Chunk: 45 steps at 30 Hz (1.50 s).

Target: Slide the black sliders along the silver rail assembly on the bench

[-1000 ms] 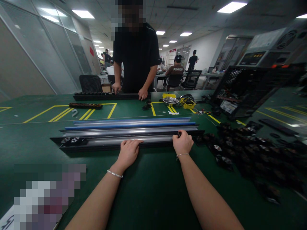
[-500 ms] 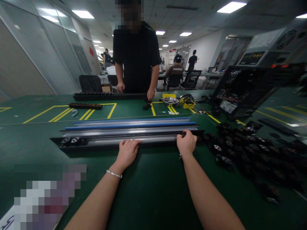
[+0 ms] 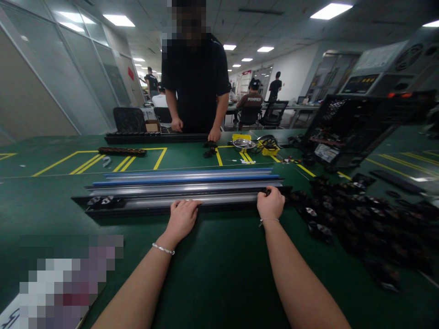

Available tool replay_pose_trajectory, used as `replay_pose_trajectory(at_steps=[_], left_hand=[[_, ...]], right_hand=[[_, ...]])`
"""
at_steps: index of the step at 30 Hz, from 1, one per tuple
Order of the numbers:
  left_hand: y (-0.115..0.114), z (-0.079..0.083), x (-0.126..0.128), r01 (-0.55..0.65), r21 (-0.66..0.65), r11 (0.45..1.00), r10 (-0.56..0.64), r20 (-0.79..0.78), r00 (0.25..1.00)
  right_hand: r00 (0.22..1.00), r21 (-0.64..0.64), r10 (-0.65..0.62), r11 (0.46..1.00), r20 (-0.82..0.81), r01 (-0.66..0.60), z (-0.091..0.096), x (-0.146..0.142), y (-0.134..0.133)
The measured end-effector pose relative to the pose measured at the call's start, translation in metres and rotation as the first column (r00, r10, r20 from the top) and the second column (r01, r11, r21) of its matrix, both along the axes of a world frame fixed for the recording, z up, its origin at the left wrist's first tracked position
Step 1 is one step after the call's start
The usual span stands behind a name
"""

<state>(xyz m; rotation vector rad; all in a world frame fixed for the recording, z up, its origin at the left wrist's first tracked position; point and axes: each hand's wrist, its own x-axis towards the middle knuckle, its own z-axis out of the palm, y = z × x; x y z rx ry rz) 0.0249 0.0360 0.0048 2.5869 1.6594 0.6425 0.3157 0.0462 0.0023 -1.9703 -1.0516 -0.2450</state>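
Observation:
A long black channel rail (image 3: 222,205) with a shiny inner strip lies crosswise before me. My left hand (image 3: 184,214) grips its near edge around the middle, fingers curled over the rim. Toward the rail's right end, my right hand (image 3: 270,203) is closed on a small black part (image 3: 268,192), mostly hidden by the fingers. Small black parts with silvery faces (image 3: 103,201) sit in the rail's left end. Right behind it lie further rails, one with blue edges (image 3: 185,177).
Loose black parts (image 3: 360,219) are heaped at right, near an opened computer case (image 3: 343,132). Across the green table (image 3: 212,274), a co-worker (image 3: 195,87) handles black parts beside another rail (image 3: 164,138). A metal bowl (image 3: 244,144) and yellow bin (image 3: 269,148) stand there.
My right hand has slid slightly to the right along the rail with the small black part. My left hand has stayed in place. Opposite, the co-worker's hands have shifted a little.

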Motion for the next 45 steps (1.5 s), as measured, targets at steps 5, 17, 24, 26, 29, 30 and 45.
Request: replay_pose_trajectory(at_steps=[5,17,24,26,29,30,45], left_hand=[[0.000,0.000,0.000,0.000,-0.002,1.000,0.000,0.009,1.000],[-0.003,0.006,-0.005,-0.075,0.004,0.997,0.074,0.039,0.996],[0.002,0.004,-0.013,-0.207,0.033,0.978,0.205,0.062,0.977],[0.003,0.005,-0.016,-0.251,0.028,0.968,0.248,0.076,0.966],[0.005,0.008,-0.022,-0.303,0.018,0.953,0.299,0.119,0.947],[0.006,0.008,-0.024,-0.320,0.021,0.947,0.315,0.135,0.939],[0.010,0.022,-0.062,-0.829,-0.071,0.555,0.761,0.445,0.472]], right_hand=[[0.998,0.036,-0.070,0.997,-0.002,0.070,-0.003,0.015,0.000],[0.995,-0.005,-0.094,0.996,-0.016,0.094,-0.008,0.037,0.001],[0.995,-0.106,-0.098,0.989,0.031,0.101,-0.007,0.043,-0.004],[0.993,-0.160,-0.109,0.981,0.040,0.114,-0.005,0.041,-0.006],[0.991,-0.199,-0.117,0.972,0.059,0.127,-0.003,0.039,-0.009],[0.991,-0.205,-0.114,0.971,0.064,0.125,-0.002,0.038,-0.010],[0.839,-0.255,0.426,0.900,0.339,-0.354,0.003,-0.031,-0.001]])
